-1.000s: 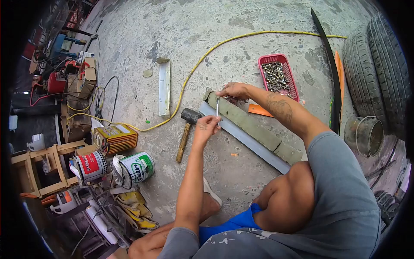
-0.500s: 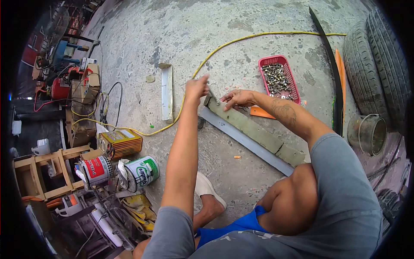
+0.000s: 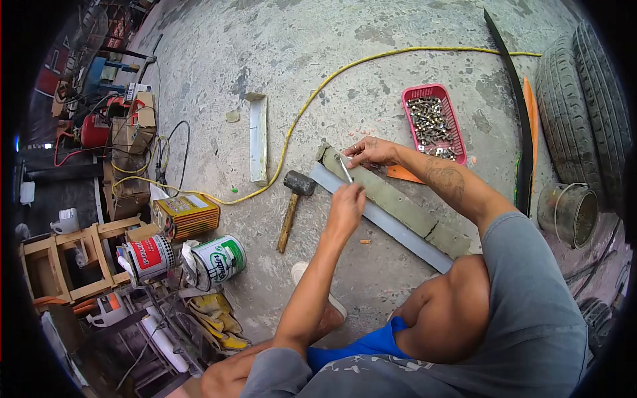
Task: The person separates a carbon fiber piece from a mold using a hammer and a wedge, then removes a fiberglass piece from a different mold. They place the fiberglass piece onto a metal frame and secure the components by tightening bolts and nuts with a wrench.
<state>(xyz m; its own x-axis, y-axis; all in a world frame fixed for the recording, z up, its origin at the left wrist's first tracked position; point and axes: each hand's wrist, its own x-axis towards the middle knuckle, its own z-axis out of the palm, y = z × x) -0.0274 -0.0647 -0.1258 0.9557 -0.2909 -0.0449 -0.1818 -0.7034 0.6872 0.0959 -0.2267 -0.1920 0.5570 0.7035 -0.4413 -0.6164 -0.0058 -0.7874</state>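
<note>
Concrete floor (image 3: 199,73) below, bar (image 3: 399,202) lying just under both hands, and it's left hand (image 3: 346,208) closed round the wrench (image 3: 346,170), right hand (image 3: 373,152) bunched at its far tip, perhaps steadying it, grip unclear, bolts (image 3: 431,123) just beyond those fingers, presumably for easy reach.

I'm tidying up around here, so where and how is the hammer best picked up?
Likely by the wooden handle, from the person's side: the hammer lies flat, its slim handle pointing toward the person and its bulky black head farther away.
</note>
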